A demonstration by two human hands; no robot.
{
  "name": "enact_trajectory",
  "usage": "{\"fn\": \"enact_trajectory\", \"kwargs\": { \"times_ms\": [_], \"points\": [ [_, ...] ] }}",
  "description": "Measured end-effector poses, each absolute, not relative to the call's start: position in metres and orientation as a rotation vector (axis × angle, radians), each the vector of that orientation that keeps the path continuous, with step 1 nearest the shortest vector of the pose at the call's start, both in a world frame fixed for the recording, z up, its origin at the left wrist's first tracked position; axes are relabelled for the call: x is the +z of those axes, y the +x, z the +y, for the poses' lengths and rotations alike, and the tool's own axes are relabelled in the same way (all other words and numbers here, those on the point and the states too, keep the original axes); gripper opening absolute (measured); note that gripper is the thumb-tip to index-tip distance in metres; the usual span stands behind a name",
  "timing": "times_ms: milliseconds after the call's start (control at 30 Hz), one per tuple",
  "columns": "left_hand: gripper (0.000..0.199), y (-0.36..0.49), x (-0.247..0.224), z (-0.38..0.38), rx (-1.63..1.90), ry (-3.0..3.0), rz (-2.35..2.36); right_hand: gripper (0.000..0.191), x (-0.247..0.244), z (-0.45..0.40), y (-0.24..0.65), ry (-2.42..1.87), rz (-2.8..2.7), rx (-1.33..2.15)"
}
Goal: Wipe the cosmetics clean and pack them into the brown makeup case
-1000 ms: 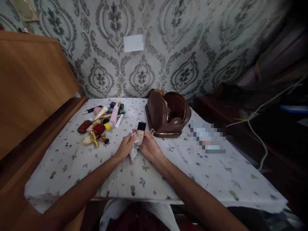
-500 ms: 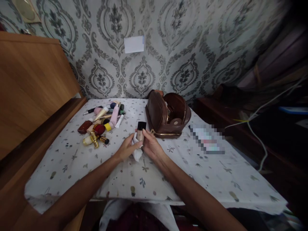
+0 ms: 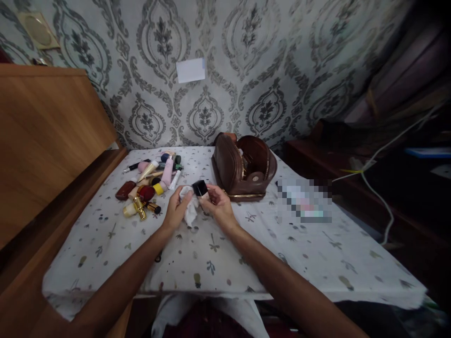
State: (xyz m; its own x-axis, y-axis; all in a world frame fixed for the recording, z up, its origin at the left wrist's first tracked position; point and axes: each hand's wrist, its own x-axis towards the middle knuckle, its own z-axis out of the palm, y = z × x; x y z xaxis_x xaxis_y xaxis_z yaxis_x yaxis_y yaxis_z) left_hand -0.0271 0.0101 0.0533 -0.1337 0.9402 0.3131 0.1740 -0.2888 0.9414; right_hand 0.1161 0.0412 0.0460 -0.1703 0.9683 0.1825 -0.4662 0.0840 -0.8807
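Observation:
My left hand (image 3: 177, 209) is closed on a crumpled white wipe (image 3: 190, 211), which hangs below the fingers. In my right hand (image 3: 219, 205) is a small foundation bottle (image 3: 200, 189) with a square black cap, tilted to the left; the fingers cover most of its body. The wipe and the bottle are side by side over the middle of the table, and I cannot tell if they touch. Just behind my right hand stands a brown cosmetic bag (image 3: 229, 164), unzipped and gaping. To the left of my hands lies a pile of cosmetics, with a pink tube (image 3: 167, 172) among them.
A patterned white cloth (image 3: 211, 263) covers the table. The pile also holds a dark red pouch-like item (image 3: 126, 190) and a gold-capped bottle (image 3: 140, 209). A blurred-out flat object (image 3: 305, 201) lies right of the bag. A wooden cabinet (image 3: 45, 141) borders the left; a white cable (image 3: 387, 211) hangs right.
My hands have drawn slightly apart. The wipe has moved left, off the bottle's front, and the bottle has gone from upright to tilted. The view has shifted a little.

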Motion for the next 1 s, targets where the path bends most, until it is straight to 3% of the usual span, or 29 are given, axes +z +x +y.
{"fn": "enact_trajectory", "kwargs": {
  "times_ms": [133, 333, 1000],
  "points": [
    [0.039, -0.027, 0.053, 0.012, 1.513, 1.43, 1.211, 0.043, 0.04, 0.037, 0.115, -0.732, -1.41, 1.198],
    [0.029, -0.025, 0.042, 0.015, 1.525, 1.237, 1.075, 0.051, 0.032, 0.04, 0.121, -0.781, -1.793, 0.827],
    [0.035, -0.024, 0.036, 0.019, 1.529, 1.083, 1.114, 0.065, 0.034, 0.042, 0.125, -0.843, -1.954, 0.71]
  ]
}}
